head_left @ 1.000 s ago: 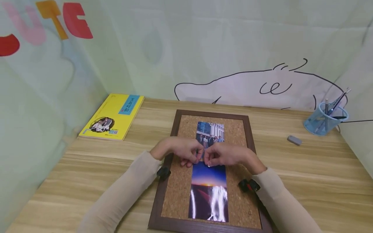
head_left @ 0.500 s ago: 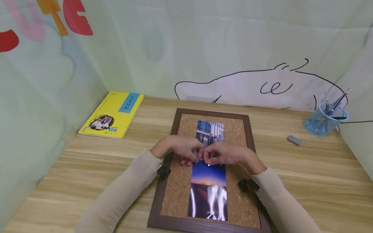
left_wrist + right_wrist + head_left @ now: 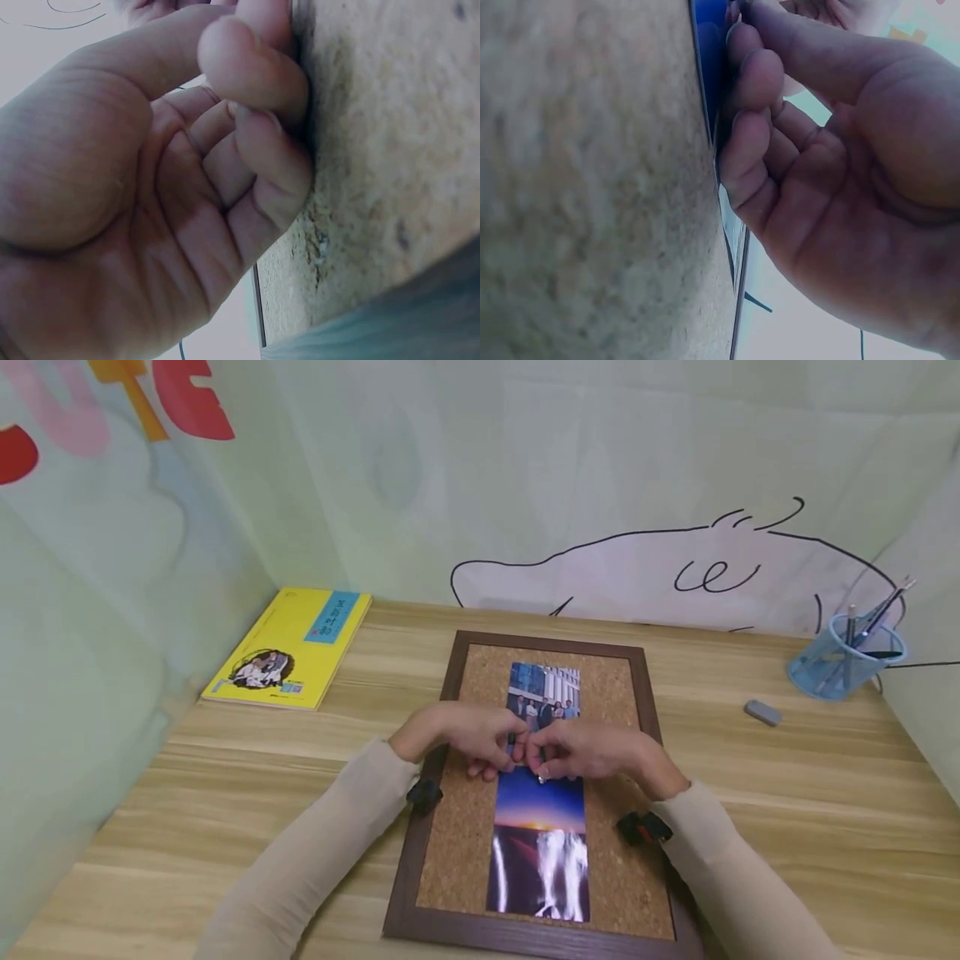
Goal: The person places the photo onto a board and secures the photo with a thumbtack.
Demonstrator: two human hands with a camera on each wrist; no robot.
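Observation:
A framed cork board [image 3: 453,852] lies on the table with two photos on it, one above the other. The upper photo [image 3: 543,689] shows people before a building; the lower photo [image 3: 536,852] shows a glossy sunset. Both hands meet where the photos adjoin. My right hand [image 3: 592,750] pinches a small shiny pushpin [image 3: 542,779] at the top of the sunset photo. In the right wrist view its curled fingers [image 3: 746,146] lie against the photo. My left hand [image 3: 480,735] rests with bent fingers [image 3: 266,161] on the cork and the photo's left edge; what its thumb holds is hidden.
A yellow book [image 3: 288,647] lies at the back left. On the right are a grey eraser [image 3: 762,712] and a blue mesh pen cup [image 3: 843,664] with several pens. Printed curtains [image 3: 360,510] stand behind the wooden table [image 3: 225,793].
The head view has shifted slightly, so the board sits a little higher. Both hands stay at the same spot, with only slight motion of the right fingers.

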